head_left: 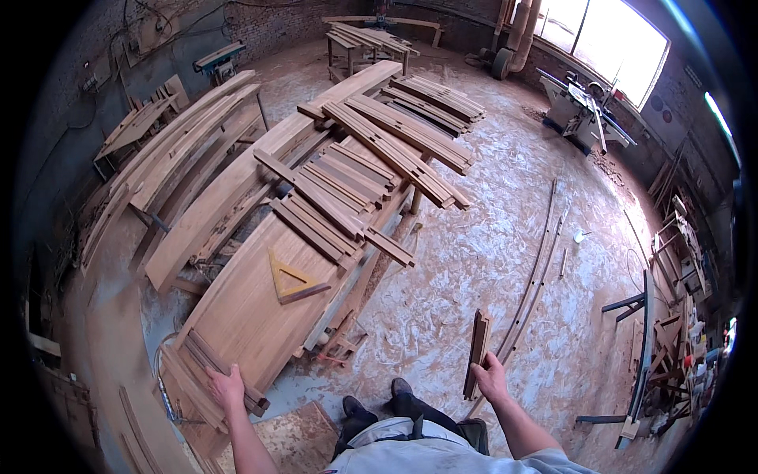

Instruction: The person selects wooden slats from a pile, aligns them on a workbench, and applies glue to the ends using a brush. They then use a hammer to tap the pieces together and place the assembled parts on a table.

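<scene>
My right hand (491,377) grips a short bundle of dark wooden strips (478,347), held upright over the sawdust-covered floor. My left hand (227,388) rests flat on a stack of short wooden strips (207,365) at the near end of a long wooden panel (245,312). A wooden triangle square (288,278) lies on that panel, a little beyond my left hand. My feet in dark shoes (379,401) stand between both hands.
Many stacked wooden slats (371,170) cover the long workbench ahead. Curved boards (178,158) lie to the left. Thin curved strips (537,272) rest on the floor at right. A table saw machine (583,110) stands near the bright window. Scrap wood and frames (655,340) crowd the right wall.
</scene>
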Tool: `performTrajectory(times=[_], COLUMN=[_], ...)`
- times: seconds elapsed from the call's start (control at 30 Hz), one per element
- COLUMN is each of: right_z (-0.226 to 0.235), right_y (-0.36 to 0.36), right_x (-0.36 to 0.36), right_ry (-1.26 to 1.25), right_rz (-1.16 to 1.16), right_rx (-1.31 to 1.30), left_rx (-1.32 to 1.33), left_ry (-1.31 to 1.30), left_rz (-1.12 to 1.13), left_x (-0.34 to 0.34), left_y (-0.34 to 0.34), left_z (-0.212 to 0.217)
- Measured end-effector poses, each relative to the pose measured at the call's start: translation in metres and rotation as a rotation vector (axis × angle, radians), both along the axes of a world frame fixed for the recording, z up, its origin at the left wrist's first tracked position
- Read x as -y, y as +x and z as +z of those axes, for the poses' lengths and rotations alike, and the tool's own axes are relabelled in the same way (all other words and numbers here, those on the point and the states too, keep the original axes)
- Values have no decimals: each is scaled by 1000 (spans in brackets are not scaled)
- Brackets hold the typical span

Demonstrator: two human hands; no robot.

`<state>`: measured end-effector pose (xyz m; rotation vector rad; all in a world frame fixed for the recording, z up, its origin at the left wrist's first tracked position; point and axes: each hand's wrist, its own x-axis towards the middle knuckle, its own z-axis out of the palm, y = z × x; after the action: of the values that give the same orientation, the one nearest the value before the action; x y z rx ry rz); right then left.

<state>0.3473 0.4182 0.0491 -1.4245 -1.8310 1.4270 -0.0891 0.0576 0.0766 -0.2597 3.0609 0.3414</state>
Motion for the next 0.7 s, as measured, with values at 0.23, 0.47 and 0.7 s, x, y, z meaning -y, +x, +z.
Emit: performTrajectory(times=[0.23,0.47,0.7], right_z=[5,21,4], right_y=[-4,-16,-8], right_x=[-10,-10,-11], right_ry=[-2,-47,-29], right_rz=[1,-1,-9], right_rx=[59,53,35], left_rx=[-43,4,25], left_ry=[-70,-93,-135], left_rz=[-22,17,17], left_x=[-6,-10,-12], left_y=[1,1,0], left_z=[2,0,-2])
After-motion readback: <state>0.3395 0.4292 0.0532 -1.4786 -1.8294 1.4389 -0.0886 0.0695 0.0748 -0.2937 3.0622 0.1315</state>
